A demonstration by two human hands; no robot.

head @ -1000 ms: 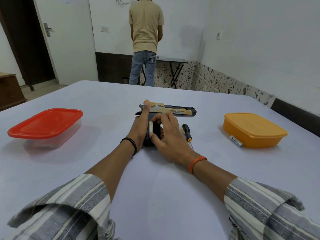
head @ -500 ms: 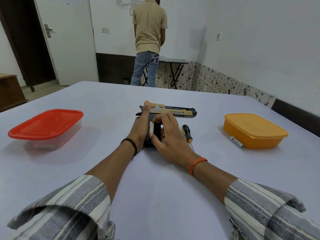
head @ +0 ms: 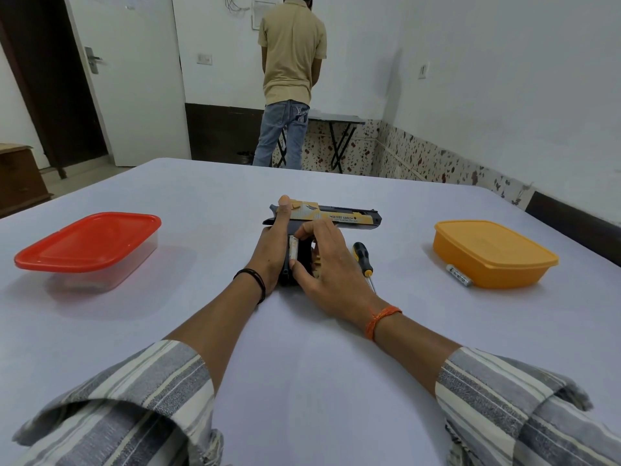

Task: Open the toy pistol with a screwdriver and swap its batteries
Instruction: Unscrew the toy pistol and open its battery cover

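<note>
The toy pistol (head: 336, 218) lies on its side in the middle of the worktop (head: 302, 381), barrel pointing right, its grip toward the person. The left hand (head: 272, 250) presses along the back of the gun and grip with straight fingers, steadying it. The right hand (head: 331, 267) pinches a pale battery (head: 293, 248) between thumb and forefinger, end to end, right at the open grip.

Whether the battery is going in or coming out is not clear. Either way, it could slip from such a light pinch and roll off across the smooth worktop, or seat crooked or the wrong way round if it is pushed without checking the contacts. If the left hand eases off, the gun could skid.

The screwdriver (head: 363, 258) lies just beside the right hand, close enough for the wrist to knock it. A second battery (head: 459, 274) rests against the orange box (head: 494, 253) to the right, well apart from the gun. A red-lidded box (head: 89, 247) sits to the left. A person (head: 290, 79) stands beyond the worktop, back turned. Nothing blocks the grip itself
</note>
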